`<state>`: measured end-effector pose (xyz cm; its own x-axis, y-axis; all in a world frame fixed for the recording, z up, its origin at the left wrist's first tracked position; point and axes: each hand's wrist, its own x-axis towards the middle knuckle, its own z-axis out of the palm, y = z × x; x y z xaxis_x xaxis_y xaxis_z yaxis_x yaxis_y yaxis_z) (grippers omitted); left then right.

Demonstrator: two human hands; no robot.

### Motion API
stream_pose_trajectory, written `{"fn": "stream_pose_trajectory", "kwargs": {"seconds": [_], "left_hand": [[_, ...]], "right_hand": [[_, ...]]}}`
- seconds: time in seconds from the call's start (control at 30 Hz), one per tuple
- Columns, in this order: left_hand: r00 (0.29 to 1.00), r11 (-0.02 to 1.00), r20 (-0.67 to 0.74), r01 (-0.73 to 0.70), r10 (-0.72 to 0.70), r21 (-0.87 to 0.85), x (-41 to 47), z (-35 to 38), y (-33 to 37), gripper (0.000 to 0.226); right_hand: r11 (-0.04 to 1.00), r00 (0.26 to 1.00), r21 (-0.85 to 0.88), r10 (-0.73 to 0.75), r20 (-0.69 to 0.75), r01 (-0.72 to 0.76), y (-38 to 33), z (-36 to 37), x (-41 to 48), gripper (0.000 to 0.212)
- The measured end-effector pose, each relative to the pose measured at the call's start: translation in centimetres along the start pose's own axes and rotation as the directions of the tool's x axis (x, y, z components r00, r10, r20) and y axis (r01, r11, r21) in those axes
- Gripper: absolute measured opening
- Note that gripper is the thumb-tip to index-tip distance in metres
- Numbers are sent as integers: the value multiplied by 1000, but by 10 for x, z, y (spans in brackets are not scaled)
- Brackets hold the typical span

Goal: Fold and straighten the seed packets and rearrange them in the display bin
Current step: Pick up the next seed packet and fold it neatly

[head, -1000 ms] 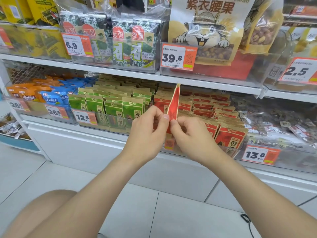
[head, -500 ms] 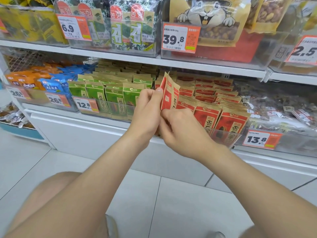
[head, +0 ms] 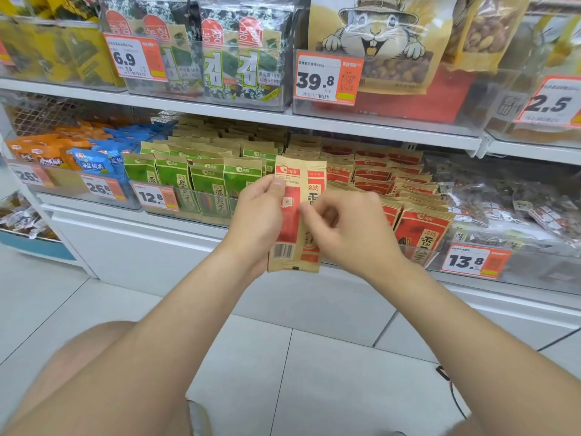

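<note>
A red and tan seed packet [head: 290, 221] stands upright in front of the lower shelf, its side panel with a barcode turned toward me. My left hand [head: 259, 215] grips its left edge, thumb pressed near the top. My right hand [head: 342, 228] is blurred, with its fingers curled against the packet's right half. Behind them a clear display bin [head: 421, 253] holds several rows of the same red packets [head: 418, 228], most standing upright.
Green seed packets [head: 201, 180] fill the bin to the left, then blue and orange bags [head: 91, 162]. Clear bags of nuts [head: 509, 206] lie to the right. The upper shelf [head: 345, 124] overhangs. Price tags [head: 474, 261] hang on the bin fronts. White floor tiles lie below.
The packet was edge-on and pinched between both hands; it has now turned to show its broad face. My left thumb slid up toward its top and the camera moved closer.
</note>
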<state>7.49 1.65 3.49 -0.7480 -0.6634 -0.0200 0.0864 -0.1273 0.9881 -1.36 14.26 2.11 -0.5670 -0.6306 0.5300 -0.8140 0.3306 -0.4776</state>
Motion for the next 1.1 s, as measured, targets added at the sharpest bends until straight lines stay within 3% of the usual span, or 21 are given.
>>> {"fn": "stream_pose_trajectory", "kwargs": {"seconds": [0.07, 0.1, 0.17, 0.27, 0.37, 0.47, 0.57, 0.83, 1.1], "left_hand": [[999, 999, 4, 49, -49, -14, -2, 0, 4, 37], [998, 998, -4, 64, -64, -5, -2, -1, 5, 36], [997, 997, -29, 78, -78, 20, -3, 0, 7, 33], [991, 992, -119, -39, 54, 122, -3, 0, 0, 13], [942, 866, -88, -257, 323, 430, -1, -2, -8, 26], [911, 730, -8, -325, 413, 601, -4, -1, -11, 28], [901, 647, 53, -349, 430, 678, -5, -1, -14, 28], [940, 621, 121, -303, 318, 723, -6, -8, -12, 29], [900, 445, 289, -416, 326, 793, -11, -7, -21, 24]], "right_hand": [[974, 971, 109, 211, -114, -199, -4, -5, 3, 23], [932, 941, 198, 326, -91, -303, -6, -7, 4, 31], [790, 878, 402, 470, 88, -463, -10, -10, 6, 39], [626, 838, 561, 445, 315, -543, -14, -10, 5, 18], [584, 811, 572, 495, 312, -576, -16, -6, 4, 13], [552, 779, 569, 549, 303, -609, -13, -1, 4, 16], [596, 795, 547, 551, 255, -588, -10, 2, 4, 22], [715, 833, 434, 512, 207, -548, -10, 1, 0, 26], [838, 895, 321, 387, 220, -441, -8, -3, 2, 29]]}}
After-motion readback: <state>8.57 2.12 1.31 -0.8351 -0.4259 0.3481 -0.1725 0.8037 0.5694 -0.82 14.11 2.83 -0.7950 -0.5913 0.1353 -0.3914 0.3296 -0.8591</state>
